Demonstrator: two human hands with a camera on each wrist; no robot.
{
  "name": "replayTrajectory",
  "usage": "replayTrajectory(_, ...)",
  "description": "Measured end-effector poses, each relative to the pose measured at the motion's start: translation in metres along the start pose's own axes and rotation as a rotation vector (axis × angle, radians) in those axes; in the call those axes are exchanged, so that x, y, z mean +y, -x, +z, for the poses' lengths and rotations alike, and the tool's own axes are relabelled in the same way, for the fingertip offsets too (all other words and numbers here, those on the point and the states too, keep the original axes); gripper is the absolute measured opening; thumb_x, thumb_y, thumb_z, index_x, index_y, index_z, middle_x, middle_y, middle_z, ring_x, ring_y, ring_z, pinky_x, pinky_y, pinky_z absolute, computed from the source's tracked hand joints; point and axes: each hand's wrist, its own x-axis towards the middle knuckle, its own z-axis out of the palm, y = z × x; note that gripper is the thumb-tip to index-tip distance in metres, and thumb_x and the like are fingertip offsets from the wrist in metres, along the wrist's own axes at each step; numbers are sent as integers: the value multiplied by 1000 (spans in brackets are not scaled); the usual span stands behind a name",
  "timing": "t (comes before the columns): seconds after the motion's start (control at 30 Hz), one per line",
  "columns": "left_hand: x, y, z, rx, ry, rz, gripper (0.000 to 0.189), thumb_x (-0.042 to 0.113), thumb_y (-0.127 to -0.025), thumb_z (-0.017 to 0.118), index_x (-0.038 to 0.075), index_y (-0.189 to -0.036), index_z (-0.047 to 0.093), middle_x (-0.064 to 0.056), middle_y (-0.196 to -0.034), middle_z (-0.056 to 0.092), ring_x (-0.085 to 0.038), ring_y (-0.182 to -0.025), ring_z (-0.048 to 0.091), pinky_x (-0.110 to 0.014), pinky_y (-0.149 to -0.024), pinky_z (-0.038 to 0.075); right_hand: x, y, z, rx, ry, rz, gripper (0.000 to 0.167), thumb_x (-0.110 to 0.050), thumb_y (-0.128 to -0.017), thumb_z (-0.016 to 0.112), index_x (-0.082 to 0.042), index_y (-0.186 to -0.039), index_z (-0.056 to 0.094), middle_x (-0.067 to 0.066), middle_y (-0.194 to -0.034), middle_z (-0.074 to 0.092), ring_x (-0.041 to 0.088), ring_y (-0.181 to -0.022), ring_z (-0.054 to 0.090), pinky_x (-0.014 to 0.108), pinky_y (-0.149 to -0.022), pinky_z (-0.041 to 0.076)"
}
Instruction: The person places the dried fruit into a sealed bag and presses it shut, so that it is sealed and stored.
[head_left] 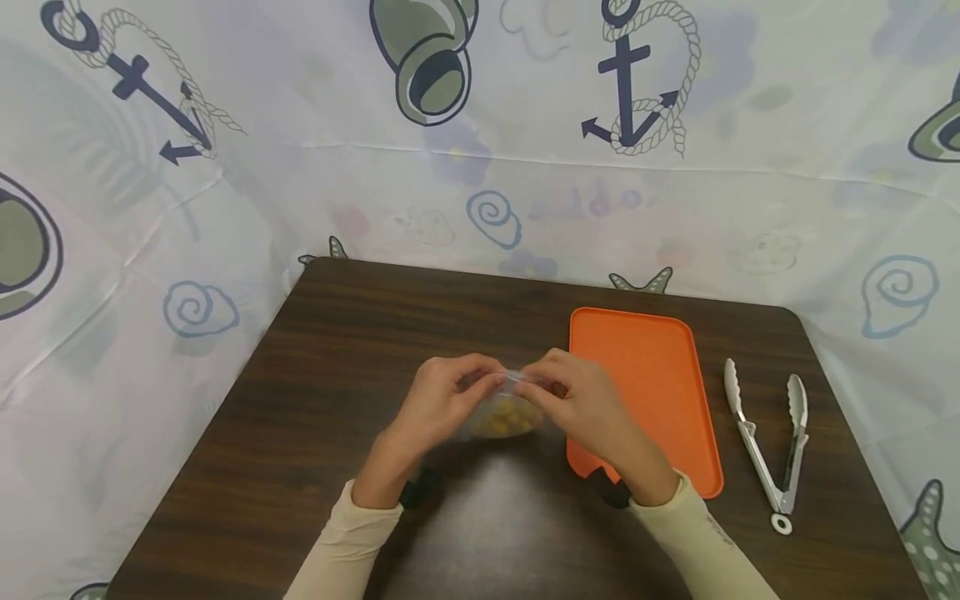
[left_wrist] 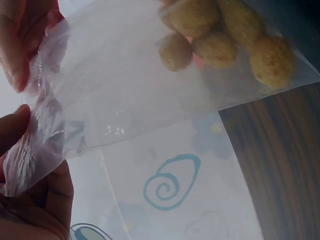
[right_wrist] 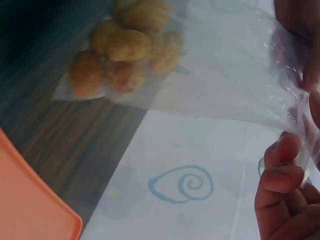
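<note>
A clear zip bag point(head_left: 504, 404) hangs between both hands above the table, its top edge uppermost. Several golden-brown rounded pieces point(left_wrist: 215, 35) of food lie in its bottom; their exact kind is unclear. My left hand point(head_left: 450, 400) pinches one side of the bag's top between thumb and fingers. On the other side, my right hand point(head_left: 581, 400) pinches the same edge, its fingertips close to the left ones. In the right wrist view the bag point(right_wrist: 225, 75) looks crinkled near the fingers, and the food pieces point(right_wrist: 125, 50) gather at the far end.
An orange tray point(head_left: 637, 358) lies on the dark wooden table point(head_left: 360, 333), partly behind the right hand. Metal tongs point(head_left: 780, 492) rest spread apart to the tray's right. Patterned white cloth point(head_left: 300, 183) hangs behind and beside the table.
</note>
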Motion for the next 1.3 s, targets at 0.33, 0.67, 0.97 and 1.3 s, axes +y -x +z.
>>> replayTrajectory(0.33, 1, 1, -4, -117, -339, 233, 8, 17, -96, 74, 11, -98, 79, 2, -85, 78, -7, -68, 68, -26, -64, 57, 0, -6, 16, 55, 259, -270, 8, -19, -90, 80, -13, -96, 79, -2, -94, 77, 18, -91, 70, 48, -101, 51)
replayTrajectory(0.67, 3, 16, -13, -49, -436, 305, 3, 16, -94, 75, 15, -96, 78, 4, -82, 74, -8, -66, 65, -24, -55, 52, -3, -5, 24, 90, 210, -390, 3, -16, -88, 81, -13, -88, 80, -4, -79, 76, 11, -73, 70, 42, -92, 57)
replayTrajectory(0.97, 2, 21, -16, -29, -408, 325, 8, 19, -98, 72, 15, -93, 78, 5, -80, 75, -6, -62, 63, -23, -54, 51, -2, 4, 25, 88, 132, -326, 5, -14, -89, 80, -18, -90, 79, -6, -88, 78, 11, -81, 72, 29, -70, 59)
replayTrajectory(1.3, -3, 27, -25, -14, -402, 291, 7, 22, -94, 76, 17, -90, 77, 7, -77, 73, -4, -60, 60, -22, -52, 47, 4, 10, 25, 125, 96, -327, 8, -12, -85, 83, -15, -93, 81, 2, -98, 79, 17, -95, 76, 37, -79, 62)
